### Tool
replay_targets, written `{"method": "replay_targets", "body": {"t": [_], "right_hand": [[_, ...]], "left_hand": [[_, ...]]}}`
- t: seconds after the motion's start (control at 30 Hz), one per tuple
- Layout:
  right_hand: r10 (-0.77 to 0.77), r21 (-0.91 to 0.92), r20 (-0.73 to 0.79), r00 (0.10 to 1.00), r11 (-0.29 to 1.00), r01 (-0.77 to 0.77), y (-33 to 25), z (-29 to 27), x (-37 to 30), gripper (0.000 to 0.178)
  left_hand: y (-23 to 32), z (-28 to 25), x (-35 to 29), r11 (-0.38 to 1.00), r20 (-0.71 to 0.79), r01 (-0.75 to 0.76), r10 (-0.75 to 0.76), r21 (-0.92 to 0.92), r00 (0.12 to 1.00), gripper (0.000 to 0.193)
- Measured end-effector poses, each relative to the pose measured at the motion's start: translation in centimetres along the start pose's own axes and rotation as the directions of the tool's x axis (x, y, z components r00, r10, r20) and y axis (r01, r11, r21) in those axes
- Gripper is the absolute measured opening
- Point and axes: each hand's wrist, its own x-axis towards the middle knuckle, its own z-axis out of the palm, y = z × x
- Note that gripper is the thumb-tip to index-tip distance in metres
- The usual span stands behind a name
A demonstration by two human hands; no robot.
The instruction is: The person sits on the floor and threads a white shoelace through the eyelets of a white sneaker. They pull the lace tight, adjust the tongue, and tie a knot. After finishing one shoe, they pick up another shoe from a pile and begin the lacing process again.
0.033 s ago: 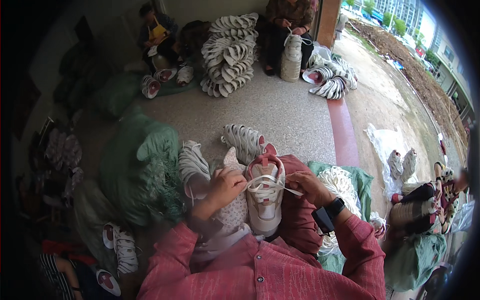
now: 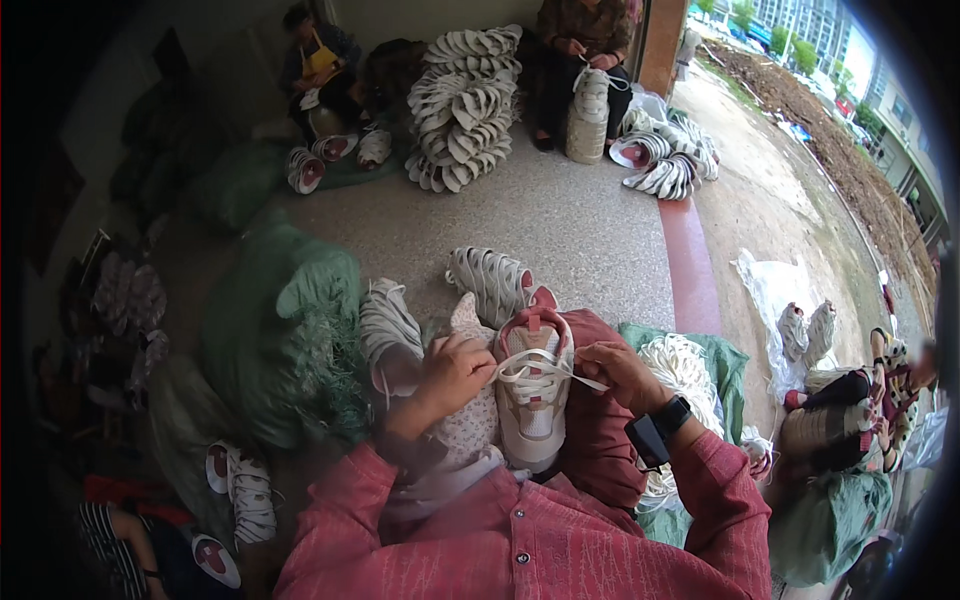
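Observation:
A white and beige sneaker (image 2: pixel 532 430) with red lining rests upright in my lap, toe toward me. Its pale shoelace (image 2: pixel 530 368) crosses over the front and runs out to both sides. On the left, the fingers of my left hand (image 2: pixel 455 372) are pinched on one lace end, close to the shoe's edge. My right hand (image 2: pixel 622 378) pinches the other end, whose tip sticks out below the fingers. Beneath my left hand lies a floral cloth (image 2: pixel 468 420). Stacked shoe uppers (image 2: pixel 490 283) lie just beyond the sneaker.
More stacked uppers (image 2: pixel 390 325) stand left of my knees, beside a big green sack (image 2: pixel 285 330). A bundle of white laces (image 2: pixel 680 375) lies on green sacking at my right. Several people sit around; one far co-worker (image 2: pixel 590 60) handles a laced shoe. A tall pile of uppers (image 2: pixel 465 110) stands across the floor.
The whole view has shifted very slightly. Both hands keep their hold on the lace ends, and the sneaker stays in place.

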Motion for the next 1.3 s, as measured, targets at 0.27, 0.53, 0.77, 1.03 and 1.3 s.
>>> {"method": "replay_targets", "body": {"t": [0.27, 0.53, 0.77, 1.03, 1.3], "right_hand": [[-0.432, -0.484, -0.195, 0.881, 0.823, 0.296, 2.2, 2.0, 0.2, 0.022], [-0.320, -0.389, -0.209, 0.924, 0.894, 0.221, 2.9, 2.6, -0.2, 0.019], [0.083, 0.276, 0.008, 0.997, 0.958, -0.082, 1.5, 1.5, 0.8, 0.021], [-0.601, -0.720, 0.223, 0.768, 0.430, 0.545, 0.8, 1.8, 1.0, 0.020], [-0.591, -0.835, -0.025, 0.806, 0.455, 0.308, 2.1, 3.0, 1.3, 0.014]], "left_hand": [[-0.4, 1.0, -0.2, 0.991, -0.151, -0.025, 0.045, 0.128, 0.988, 0.015], [-1.1, 1.3, -0.3, 0.989, -0.067, -0.086, 0.094, 0.116, 0.993, 0.011], [-1.5, 2.1, 1.1, 0.992, -0.075, -0.057, 0.066, 0.116, 0.995, 0.014], [0.2, 1.4, 3.7, 0.980, 0.127, 0.197, -0.194, -0.014, 0.973, 0.027], [-1.9, -1.9, 4.0, 0.948, 0.396, 0.168, -0.050, -0.268, 0.917, 0.031]]}}
